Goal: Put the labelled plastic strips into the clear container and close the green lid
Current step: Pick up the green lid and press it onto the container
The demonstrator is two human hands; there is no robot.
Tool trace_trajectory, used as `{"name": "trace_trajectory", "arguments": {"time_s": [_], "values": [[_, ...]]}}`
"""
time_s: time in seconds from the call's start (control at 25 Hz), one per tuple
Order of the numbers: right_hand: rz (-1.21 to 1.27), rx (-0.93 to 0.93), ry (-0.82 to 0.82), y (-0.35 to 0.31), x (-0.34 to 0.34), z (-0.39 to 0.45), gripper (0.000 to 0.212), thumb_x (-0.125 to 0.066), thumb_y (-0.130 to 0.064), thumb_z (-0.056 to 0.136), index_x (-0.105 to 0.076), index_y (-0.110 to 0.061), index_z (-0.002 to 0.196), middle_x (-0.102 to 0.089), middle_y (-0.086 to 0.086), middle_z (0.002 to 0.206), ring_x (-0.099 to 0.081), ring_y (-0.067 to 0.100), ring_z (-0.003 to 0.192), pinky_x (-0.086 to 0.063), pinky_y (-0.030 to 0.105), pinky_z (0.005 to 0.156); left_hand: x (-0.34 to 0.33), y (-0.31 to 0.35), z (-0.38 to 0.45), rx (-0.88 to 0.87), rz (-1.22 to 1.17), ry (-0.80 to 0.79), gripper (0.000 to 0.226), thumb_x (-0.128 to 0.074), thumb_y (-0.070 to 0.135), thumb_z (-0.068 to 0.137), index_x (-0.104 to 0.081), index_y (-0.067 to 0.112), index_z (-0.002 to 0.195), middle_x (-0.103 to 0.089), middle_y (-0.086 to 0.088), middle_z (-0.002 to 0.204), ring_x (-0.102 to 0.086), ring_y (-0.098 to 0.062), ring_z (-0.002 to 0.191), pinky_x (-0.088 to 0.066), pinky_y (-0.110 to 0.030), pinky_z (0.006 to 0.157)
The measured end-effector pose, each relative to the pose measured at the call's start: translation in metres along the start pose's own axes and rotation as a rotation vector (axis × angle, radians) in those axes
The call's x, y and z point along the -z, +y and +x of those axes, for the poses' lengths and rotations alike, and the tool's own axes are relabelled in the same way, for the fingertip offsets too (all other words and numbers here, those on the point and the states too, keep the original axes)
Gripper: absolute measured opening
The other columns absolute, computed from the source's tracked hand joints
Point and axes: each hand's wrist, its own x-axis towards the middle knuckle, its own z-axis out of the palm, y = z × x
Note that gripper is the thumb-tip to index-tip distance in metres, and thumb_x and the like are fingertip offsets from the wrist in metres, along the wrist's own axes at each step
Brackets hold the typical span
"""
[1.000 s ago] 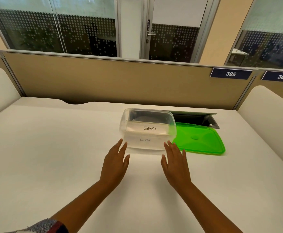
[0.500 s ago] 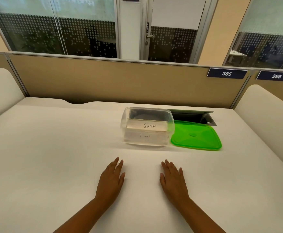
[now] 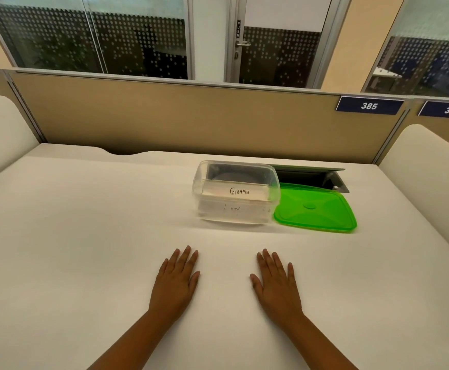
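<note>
A clear container [image 3: 199, 182] stands on the white desk, its top uncovered. Inside it lie white labelled strips; the top strip [image 3: 235, 192] reads "GIRAFEE", and a fainter label shows on one below. The green lid [image 3: 315, 209] lies flat on the desk, touching the container's right side. My left hand [image 3: 176, 281] and my right hand [image 3: 278, 285] rest palm down on the desk, fingers apart, well in front of the container. Neither hand holds anything.
A dark cable tray with its flap raised [image 3: 311, 177] sits in the desk behind the lid. A tan partition [image 3: 191, 121] bounds the desk's far edge, with plates 385 and 386. Cream side panels [image 3: 428, 166] flank the desk.
Both hands have drawn back from the container's front wall toward me and now lie flat on the desk. The container and lid stayed in place.
</note>
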Motion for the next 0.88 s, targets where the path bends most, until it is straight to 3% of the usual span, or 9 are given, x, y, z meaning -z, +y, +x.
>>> {"name": "trace_trajectory", "arguments": {"time_s": [0.28,0.48,0.64,0.8,0.88], "values": [[0.013,0.039,-0.052,0.005,0.0,0.004,0.064,-0.02,-0.054,0.095,0.004,-0.027,0.149,0.01,-0.006,0.159,0.012,0.013,0.146,0.012,0.042,0.117,-0.001,0.0,0.0,0.007,0.015,0.007,0.093,0.029,0.063,0.069,-0.015,0.031,0.144,-0.015,0.007,0.156,-0.01,-0.017,0.145,-0.01,-0.032,0.117],[0.235,-0.031,0.095,0.009,0.005,0.014,0.056,-0.04,-0.042,0.096,-0.025,-0.022,0.146,-0.018,-0.001,0.158,-0.013,0.015,0.146,-0.004,0.036,0.12,0.003,0.003,-0.002,0.013,0.018,-0.013,0.071,0.001,0.056,0.082,-0.02,0.029,0.144,-0.02,0.005,0.155,-0.014,-0.019,0.144,-0.012,-0.034,0.116],[0.274,-0.175,0.228,0.03,0.028,0.052,0.052,-0.052,-0.032,0.092,-0.038,-0.014,0.14,-0.026,0.01,0.155,-0.019,0.028,0.144,-0.015,0.042,0.119,0.004,0.004,0.0,0.006,0.032,0.005,0.072,0.002,0.059,0.083,-0.023,0.028,0.143,-0.024,0.004,0.154,-0.018,-0.021,0.144,-0.016,-0.036,0.116],[0.05,-0.247,0.055,0.055,0.047,0.088,0.059,-0.041,-0.035,0.096,-0.018,-0.019,0.148,-0.01,0.001,0.16,-0.005,0.027,0.147,-0.008,0.051,0.117,0.004,0.003,-0.001,0.002,0.021,0.011,0.071,0.0,0.058,0.084,-0.025,0.027,0.143,-0.026,0.003,0.153,-0.019,-0.021,0.143,-0.016,-0.036,0.115],[-0.039,-0.247,-0.011,0.062,0.048,0.095,0.055,-0.037,-0.034,0.098,-0.017,-0.021,0.148,-0.018,0.0,0.158,-0.011,0.024,0.146,-0.007,0.055,0.116,0.004,0.003,0.0,0.001,0.017,0.007,0.07,-0.002,0.057,0.084,-0.024,0.028,0.143,-0.023,0.004,0.154,-0.018,-0.02,0.144,-0.015,-0.036,0.115]]}}
